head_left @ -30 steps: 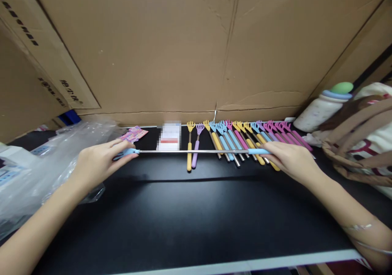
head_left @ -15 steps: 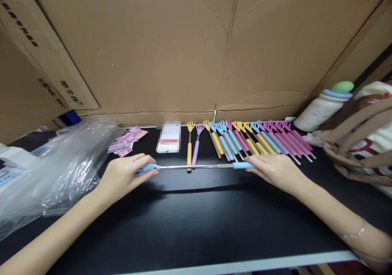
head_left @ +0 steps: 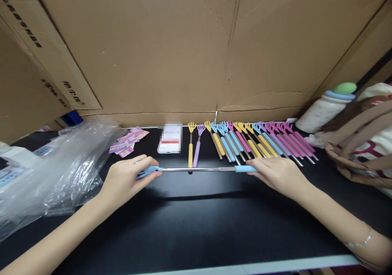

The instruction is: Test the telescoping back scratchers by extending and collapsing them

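1. Grip, left hand (head_left: 131,177): thumb and fingers were clamped on the blue back scratcher (head_left: 199,169) at its claw end, with part of the claw hidden in our grasp. We noted no slack between the fingertips and the plastic.
2. Grip, right hand (head_left: 278,175): closed on the blue handle sleeve (head_left: 245,168) at the other end. Its far tip was covered by our fingers, so we could not tell how much sleeve lay inside.
3. Position: we held the scratcher level between both hands, the bare metal shaft spanning the gap. A dark shadow on the black tabletop (head_left: 196,230) suggested it was raised clear of the surface.
4. Step in hand (judged): handling the shaft's length. A visible joint near the sleeve pointed to telescoping sections, partly drawn out.
5. Next move (judged): it called for an even push or pull along the shaft's axis, both ends kept in line; a skewed force might bend the thin tube.
6. Surroundings: beyond our hands lay a yellow scratcher (head_left: 190,152) and a lavender scratcher (head_left: 197,150), with a row of mixed-colour scratchers (head_left: 243,141) to their right.
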`<state>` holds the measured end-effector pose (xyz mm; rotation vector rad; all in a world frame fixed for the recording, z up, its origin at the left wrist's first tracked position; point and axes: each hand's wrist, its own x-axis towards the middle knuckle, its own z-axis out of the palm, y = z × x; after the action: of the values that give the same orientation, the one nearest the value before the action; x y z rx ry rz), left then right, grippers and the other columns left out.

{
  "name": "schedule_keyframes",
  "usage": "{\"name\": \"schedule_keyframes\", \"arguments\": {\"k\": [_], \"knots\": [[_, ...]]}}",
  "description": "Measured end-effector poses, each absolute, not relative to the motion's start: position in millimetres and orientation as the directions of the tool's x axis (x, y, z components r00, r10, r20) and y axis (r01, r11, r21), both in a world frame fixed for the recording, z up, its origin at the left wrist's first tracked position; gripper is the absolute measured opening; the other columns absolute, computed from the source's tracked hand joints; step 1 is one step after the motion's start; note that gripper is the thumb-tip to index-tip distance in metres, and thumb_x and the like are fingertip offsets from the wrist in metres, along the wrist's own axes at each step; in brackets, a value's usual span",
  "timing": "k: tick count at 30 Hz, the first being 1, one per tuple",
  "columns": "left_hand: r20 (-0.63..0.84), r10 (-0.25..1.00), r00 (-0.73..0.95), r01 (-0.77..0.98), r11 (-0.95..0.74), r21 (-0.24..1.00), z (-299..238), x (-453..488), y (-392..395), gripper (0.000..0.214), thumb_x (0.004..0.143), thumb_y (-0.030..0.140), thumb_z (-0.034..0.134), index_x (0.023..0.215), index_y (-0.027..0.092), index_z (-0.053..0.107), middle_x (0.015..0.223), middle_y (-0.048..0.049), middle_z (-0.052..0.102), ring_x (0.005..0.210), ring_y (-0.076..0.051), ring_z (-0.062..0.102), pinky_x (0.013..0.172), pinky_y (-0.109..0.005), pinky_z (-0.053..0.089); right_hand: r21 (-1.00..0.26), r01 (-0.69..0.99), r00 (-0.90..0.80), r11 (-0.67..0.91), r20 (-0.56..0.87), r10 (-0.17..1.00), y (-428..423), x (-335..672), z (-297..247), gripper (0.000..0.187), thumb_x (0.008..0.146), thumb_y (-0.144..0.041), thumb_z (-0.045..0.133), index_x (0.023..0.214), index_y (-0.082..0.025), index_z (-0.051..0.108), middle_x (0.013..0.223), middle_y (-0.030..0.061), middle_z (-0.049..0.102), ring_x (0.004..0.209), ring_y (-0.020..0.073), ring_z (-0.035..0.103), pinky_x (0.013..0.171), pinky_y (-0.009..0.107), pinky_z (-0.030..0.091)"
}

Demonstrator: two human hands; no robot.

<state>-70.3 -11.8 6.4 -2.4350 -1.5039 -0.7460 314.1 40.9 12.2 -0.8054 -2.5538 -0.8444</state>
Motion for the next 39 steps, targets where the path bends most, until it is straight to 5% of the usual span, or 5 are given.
{"name": "schedule_keyframes", "arguments": {"k": [12,27,32,39], "knots": [[0.456,0.746,0.485,0.819,-0.571,0.062,-1.0,-46.8,-17.4,0.026,0.089,0.041,0.039,0.084,0.021,0.056,0.074,0.0025,0.064,0.053,-0.009,0.057,0.051,-0.019,0.036,0.446,0.528,-0.837,0.723,0.414,0.356,29.1,289.1,8.8,0.033,0.094,-0.032,0.032,0.078,-0.017,0.056,0.061,-0.0003,0.061,0.05,0.0091,0.055,0.05,0.023,0.03],[0.47,0.671,0.573,0.801,-0.579,-0.151,6.8,-56.3,-10.3,0.025,0.09,0.027,0.038,0.106,0.024,0.057,0.074,0.0017,0.062,0.063,-0.011,0.059,0.055,-0.02,0.037,0.284,0.607,-0.765,0.742,0.463,0.448,38.4,304.6,14.4,0.02,0.091,-0.029,0.039,0.093,-0.019,0.056,0.082,0.001,0.067,0.07,0.0108,0.063,0.058,0.02,0.041],[0.482,0.692,0.538,0.818,-0.566,-0.101,5.1,-62.4,-7.9,0.023,0.09,0.031,0.04,0.104,0.025,0.057,0.076,0.0019,0.065,0.064,-0.011,0.06,0.058,-0.02,0.038,0.223,0.627,-0.738,0.747,0.477,0.477,40.6,306.9,15.8,0.02,0.09,-0.03,0.04,0.091,-0.02,0.057,0.078,-0.0003,0.067,0.068,0.01,0.063,0.057,0.019,0.04],[0.456,0.809,0.372,0.875,-0.47,0.119,8.6,-71.8,-5.6,0.02,0.085,0.039,0.047,0.095,0.024,0.056,0.082,0.004,0.066,0.061,-0.009,0.057,0.057,-0.019,0.037,0.137,0.616,-0.721,0.775,0.495,0.485,40.5,308.6,19.2,0.017,0.088,-0.031,0.045,0.095,-0.02,0.056,0.081,0.0006,0.068,0.07,0.0112,0.063,0.061,0.019,0.042]]}}
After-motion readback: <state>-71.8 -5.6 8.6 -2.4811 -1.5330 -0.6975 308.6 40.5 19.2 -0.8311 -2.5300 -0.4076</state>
